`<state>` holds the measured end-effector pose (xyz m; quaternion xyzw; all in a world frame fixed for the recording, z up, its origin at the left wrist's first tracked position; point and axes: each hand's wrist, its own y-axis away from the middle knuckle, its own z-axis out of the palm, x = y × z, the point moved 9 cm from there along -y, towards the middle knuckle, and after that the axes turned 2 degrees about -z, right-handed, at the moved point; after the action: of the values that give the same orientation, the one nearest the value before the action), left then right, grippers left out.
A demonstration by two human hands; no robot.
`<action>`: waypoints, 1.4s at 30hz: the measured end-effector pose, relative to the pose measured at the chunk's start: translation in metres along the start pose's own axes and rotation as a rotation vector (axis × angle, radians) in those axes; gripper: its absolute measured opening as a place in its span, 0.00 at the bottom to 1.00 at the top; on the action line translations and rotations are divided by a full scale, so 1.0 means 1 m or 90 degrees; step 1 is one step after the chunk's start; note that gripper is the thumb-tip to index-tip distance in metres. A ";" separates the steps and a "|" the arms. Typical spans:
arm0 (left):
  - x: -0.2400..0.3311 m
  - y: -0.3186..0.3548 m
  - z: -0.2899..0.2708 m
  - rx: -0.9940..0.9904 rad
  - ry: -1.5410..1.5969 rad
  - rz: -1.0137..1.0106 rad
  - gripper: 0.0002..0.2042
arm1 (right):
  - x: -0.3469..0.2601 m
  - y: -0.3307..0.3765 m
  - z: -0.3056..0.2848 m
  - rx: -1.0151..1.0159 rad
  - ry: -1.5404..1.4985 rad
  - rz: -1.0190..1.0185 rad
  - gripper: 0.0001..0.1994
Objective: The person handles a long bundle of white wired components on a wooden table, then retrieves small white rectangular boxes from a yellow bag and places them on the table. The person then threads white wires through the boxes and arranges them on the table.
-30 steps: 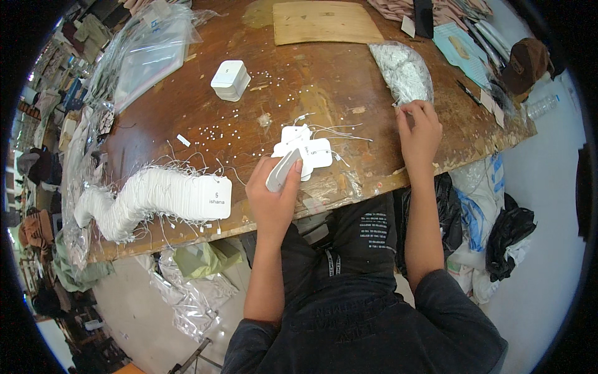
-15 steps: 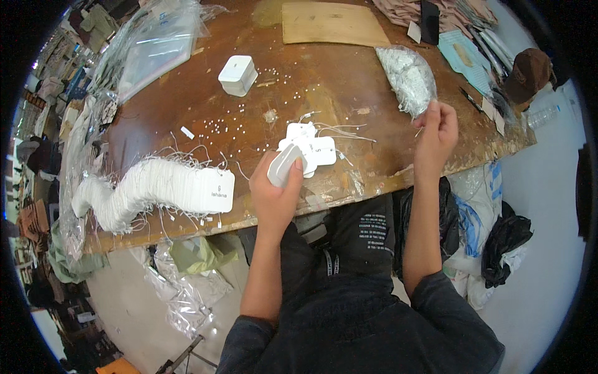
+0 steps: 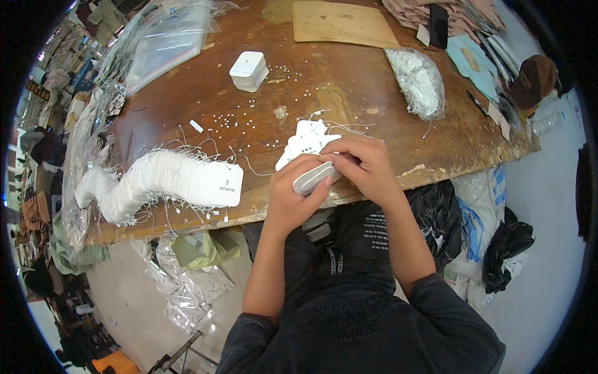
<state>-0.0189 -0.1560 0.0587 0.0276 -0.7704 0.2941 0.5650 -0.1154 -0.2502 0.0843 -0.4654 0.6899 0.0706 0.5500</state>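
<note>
My left hand (image 3: 291,196) is closed around a small stack of white hang tags (image 3: 311,179), held tilted above the table's near edge. At the top end of that stack, my right hand (image 3: 367,167) has its thumb and forefinger pinched together; whatever is between them is too small or hidden to make out. Just beyond my hands lie several loose white tags (image 3: 309,129) with strings, partly covered by my fingers. To the left, a long fanned row of strung white tags (image 3: 222,182) curves along the table.
A neat block of white tags (image 3: 249,71) stands farther back, near scattered white bits (image 3: 240,118). A clear bag of white strings (image 3: 416,81) lies right. Cardboard (image 3: 342,23), a blue face mask (image 3: 468,59), a brown cap (image 3: 537,81) and plastic sleeves (image 3: 165,53) lie around the wooden table (image 3: 367,103).
My right hand has left the bag of strings and come to the stack in my left hand. The stack has tilted, and the whole view has shifted slightly.
</note>
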 end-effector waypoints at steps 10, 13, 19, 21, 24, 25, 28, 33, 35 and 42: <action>-0.032 0.016 -0.028 0.240 0.115 -0.244 0.14 | 0.034 0.018 -0.063 0.250 -0.228 0.091 0.06; -0.032 0.008 -0.026 0.265 0.322 -0.165 0.14 | 0.034 0.017 -0.062 0.334 -0.449 0.054 0.10; -0.036 0.012 -0.025 0.223 0.161 -0.220 0.14 | 0.022 0.008 0.010 0.176 -0.419 0.188 0.10; -0.034 0.013 -0.026 0.229 0.184 -0.201 0.14 | 0.020 0.010 0.031 0.131 -0.406 0.230 0.07; -0.038 0.016 -0.026 0.243 0.225 -0.222 0.15 | 0.015 0.013 0.042 0.112 -0.331 0.226 0.03; -0.040 0.018 -0.026 0.246 0.241 -0.233 0.15 | 0.011 0.012 0.041 0.114 -0.299 0.199 0.02; -0.047 0.018 -0.025 0.257 0.350 -0.242 0.15 | 0.008 0.012 0.031 0.174 -0.195 0.162 0.04; -0.048 0.013 -0.025 0.247 0.363 -0.226 0.15 | 0.009 0.014 0.027 0.212 -0.204 0.147 0.04; -0.043 0.012 -0.025 0.253 0.350 -0.218 0.14 | 0.005 0.014 0.028 0.184 -0.141 0.139 0.04; -0.034 0.015 -0.031 0.266 0.190 -0.222 0.11 | -0.016 0.007 0.028 0.177 0.003 0.003 0.03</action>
<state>0.0145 -0.1380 0.0280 0.2314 -0.5852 0.3456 0.6961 -0.1017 -0.2200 0.0838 -0.3830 0.6956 -0.0257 0.6072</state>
